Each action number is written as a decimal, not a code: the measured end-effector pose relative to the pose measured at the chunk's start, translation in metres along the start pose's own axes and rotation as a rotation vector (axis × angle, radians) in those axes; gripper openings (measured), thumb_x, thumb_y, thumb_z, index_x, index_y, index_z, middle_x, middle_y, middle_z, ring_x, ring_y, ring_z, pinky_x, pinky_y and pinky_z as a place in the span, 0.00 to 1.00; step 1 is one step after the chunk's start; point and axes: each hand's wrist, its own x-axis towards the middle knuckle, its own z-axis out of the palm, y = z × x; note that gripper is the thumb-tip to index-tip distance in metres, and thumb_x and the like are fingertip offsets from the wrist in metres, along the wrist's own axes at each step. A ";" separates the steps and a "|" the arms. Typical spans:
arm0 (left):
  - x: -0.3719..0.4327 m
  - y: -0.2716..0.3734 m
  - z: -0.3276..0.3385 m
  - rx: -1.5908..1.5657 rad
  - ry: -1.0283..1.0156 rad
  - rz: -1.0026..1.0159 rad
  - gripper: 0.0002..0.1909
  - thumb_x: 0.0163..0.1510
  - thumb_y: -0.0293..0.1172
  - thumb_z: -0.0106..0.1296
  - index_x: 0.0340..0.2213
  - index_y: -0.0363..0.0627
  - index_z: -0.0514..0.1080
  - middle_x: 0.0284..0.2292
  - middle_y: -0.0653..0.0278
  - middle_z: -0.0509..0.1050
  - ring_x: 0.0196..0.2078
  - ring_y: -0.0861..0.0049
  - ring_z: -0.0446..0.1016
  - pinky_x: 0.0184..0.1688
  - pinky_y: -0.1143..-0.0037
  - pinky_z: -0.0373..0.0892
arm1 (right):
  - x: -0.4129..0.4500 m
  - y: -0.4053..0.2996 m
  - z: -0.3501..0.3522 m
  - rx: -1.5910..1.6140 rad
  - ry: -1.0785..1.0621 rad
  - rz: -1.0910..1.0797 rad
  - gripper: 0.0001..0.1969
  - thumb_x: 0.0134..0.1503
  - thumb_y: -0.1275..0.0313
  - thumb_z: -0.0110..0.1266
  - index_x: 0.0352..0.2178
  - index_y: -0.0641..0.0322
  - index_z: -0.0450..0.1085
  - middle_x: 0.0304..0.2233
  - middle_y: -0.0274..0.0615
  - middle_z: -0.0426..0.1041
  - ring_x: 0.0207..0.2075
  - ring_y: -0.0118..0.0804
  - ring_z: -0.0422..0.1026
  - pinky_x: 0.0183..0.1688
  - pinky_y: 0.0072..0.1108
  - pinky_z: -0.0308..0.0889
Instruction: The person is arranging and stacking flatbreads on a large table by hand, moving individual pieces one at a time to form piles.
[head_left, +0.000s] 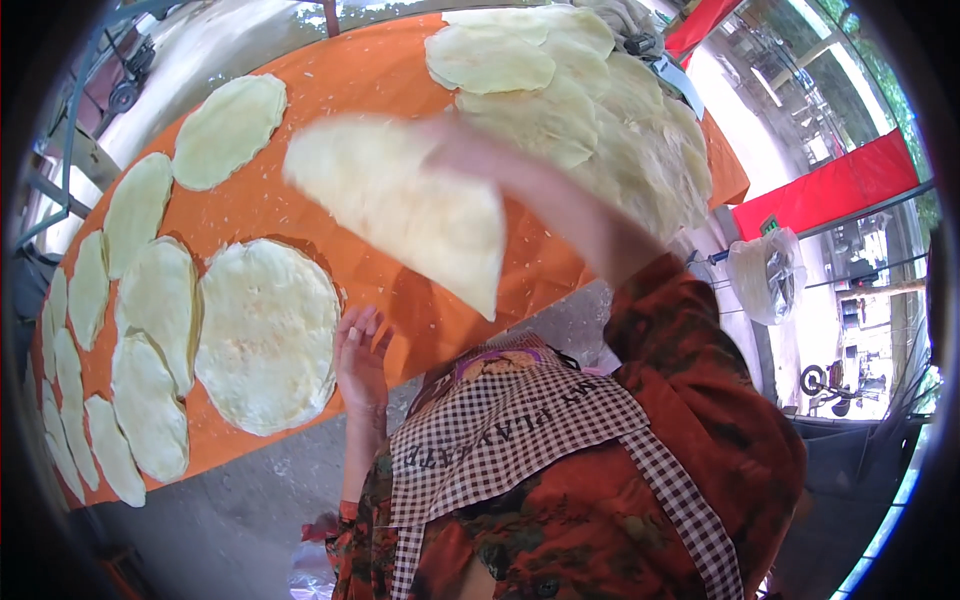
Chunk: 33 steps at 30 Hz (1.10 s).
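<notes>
A thin round flatbread (405, 202), blurred by motion and hanging in a half-round shape, is held at its upper right edge by my right hand (457, 146) over the orange table cover (420, 330). My left hand (362, 356) holds nothing, its fingers apart, at the right edge of a stack of round flatbreads (268, 337). A wide, overlapping spread of thin flatbreads (645, 142) lies at the table's far right, partly behind my right arm.
More flatbread stacks (154, 300) lie to the left, another (231, 131) at the back left. Grey cloth (626, 22) lies at the back right corner. A clear plastic bag (766, 276) hangs right of the table by a red banner (829, 184). Metal poles (71, 135) stand at left.
</notes>
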 end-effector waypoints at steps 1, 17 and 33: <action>-0.003 -0.002 -0.014 0.061 0.072 0.034 0.18 0.56 0.35 0.44 0.47 0.42 0.62 0.45 0.57 0.69 0.48 0.68 0.67 0.49 0.65 0.64 | -0.008 -0.035 -0.045 0.239 -0.060 0.125 0.18 0.41 0.76 0.53 0.39 0.65 0.70 0.32 0.38 0.74 0.36 0.29 0.71 0.40 0.23 0.66; -0.113 -0.042 -0.069 0.248 0.594 -0.011 0.12 0.55 0.29 0.46 0.42 0.44 0.67 0.38 0.60 0.73 0.40 0.70 0.73 0.41 0.70 0.70 | -0.003 0.157 0.101 0.862 0.044 0.373 0.06 0.49 0.70 0.54 0.28 0.59 0.70 0.23 0.37 0.72 0.27 0.30 0.72 0.26 0.22 0.68; -0.127 0.007 -0.091 0.124 0.683 0.079 0.13 0.54 0.26 0.47 0.42 0.37 0.66 0.37 0.56 0.73 0.39 0.71 0.73 0.40 0.72 0.70 | 0.089 -0.011 0.312 0.859 -0.260 0.522 0.21 0.36 0.83 0.61 0.36 0.78 0.67 0.34 0.55 0.73 0.34 0.48 0.74 0.36 0.30 0.70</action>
